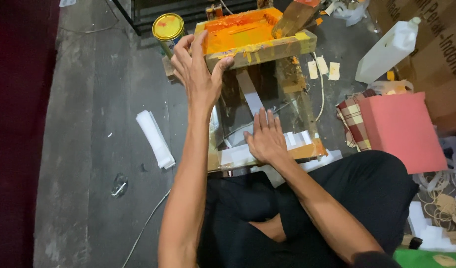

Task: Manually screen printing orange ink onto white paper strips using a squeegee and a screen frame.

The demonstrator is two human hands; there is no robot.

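Orange ink coats the wooden printing frame (247, 37) that the left hand (198, 74) grips at its near left corner, fingers wrapped over the top edge and thumb pressed against the front rail, so the frame stands tilted up from its base. Lower down, the right hand (265, 139) lies open and flat, fingers spread and pointing away from the body, palm pressing on a white sheet (238, 155) that rests on the glassy printing bed (267, 111) under the raised frame. A wooden squeegee (293, 19) smeared with orange leans inside the frame at its far right corner. Just beyond the left hand, touching or nearly touching the frame's left side, stands a tin can (168, 30) with a yellow lid. On the grey concrete floor (89, 149) to the left of the bed lies a folded stack of white strips (155, 139). To the right, near the bed, a checked cloth (353, 121) sits beside a pink box (404, 131), and farther back a white plastic jug (389, 49) rests against a cardboard carton (436, 54). The person sits cross-legged in black trousers (337, 198) directly behind the bed.
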